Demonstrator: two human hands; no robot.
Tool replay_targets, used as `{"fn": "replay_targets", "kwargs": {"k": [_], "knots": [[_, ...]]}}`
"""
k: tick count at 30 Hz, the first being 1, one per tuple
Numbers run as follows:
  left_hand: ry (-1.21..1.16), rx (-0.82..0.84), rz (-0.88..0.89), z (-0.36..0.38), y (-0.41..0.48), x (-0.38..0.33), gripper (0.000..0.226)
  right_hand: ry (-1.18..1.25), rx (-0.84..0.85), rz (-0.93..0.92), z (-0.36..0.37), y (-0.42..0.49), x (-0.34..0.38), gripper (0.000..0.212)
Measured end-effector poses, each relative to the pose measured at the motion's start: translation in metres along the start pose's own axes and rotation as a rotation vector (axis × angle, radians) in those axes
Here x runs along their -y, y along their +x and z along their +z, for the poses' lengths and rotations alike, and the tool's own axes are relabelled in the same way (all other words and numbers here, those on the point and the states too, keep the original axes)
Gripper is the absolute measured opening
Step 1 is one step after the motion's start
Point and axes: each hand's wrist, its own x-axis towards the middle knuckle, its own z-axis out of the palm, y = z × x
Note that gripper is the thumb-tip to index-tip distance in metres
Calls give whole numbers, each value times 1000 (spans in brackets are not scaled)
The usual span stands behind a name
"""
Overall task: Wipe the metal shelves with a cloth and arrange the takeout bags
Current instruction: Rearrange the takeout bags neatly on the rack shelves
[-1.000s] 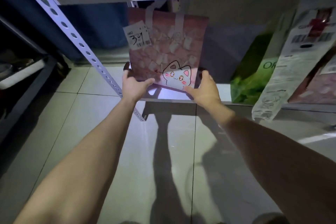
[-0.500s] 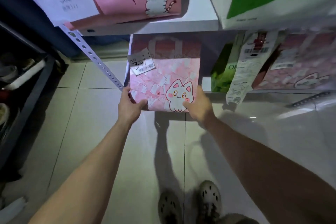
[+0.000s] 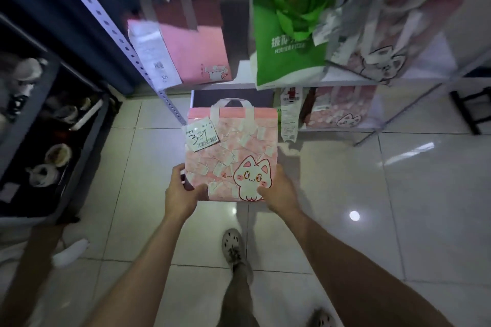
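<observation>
A pink takeout bag with a white cat print (image 3: 233, 156) and a receipt marked 34 is held upright over the floor, clear of the metal shelf (image 3: 342, 82). My left hand (image 3: 182, 191) grips its lower left corner and my right hand (image 3: 277, 190) its lower right corner. On the upper shelf stand a plain pink bag (image 3: 194, 45), a green bag (image 3: 288, 40) and a pink cat bag (image 3: 393, 34). Another pink cat bag (image 3: 337, 109) sits on the lower shelf. No cloth is visible.
A perforated shelf post (image 3: 117, 34) slants down on the left. A dark rack with bowls and dishes (image 3: 50, 141) fills the left side. White glossy floor tiles (image 3: 398, 194) lie below, with my feet in clogs (image 3: 233, 247) and a white object (image 3: 71, 251) at lower left.
The cat bag has been pulled out from the lower shelf toward me and lifted, both hands still on its bottom corners. The view has risen, showing the upper shelf's bags.
</observation>
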Motion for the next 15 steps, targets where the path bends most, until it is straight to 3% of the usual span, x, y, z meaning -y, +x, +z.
{"fn": "replay_targets", "kwargs": {"k": [11,15], "knots": [[-137,-69,305,62,-170,-184,65,113,-193,-248,-250,-115,16,57],[-173,-26,458,86,-196,-265,67,153,-309,-317,-334,-136,30,71]]}}
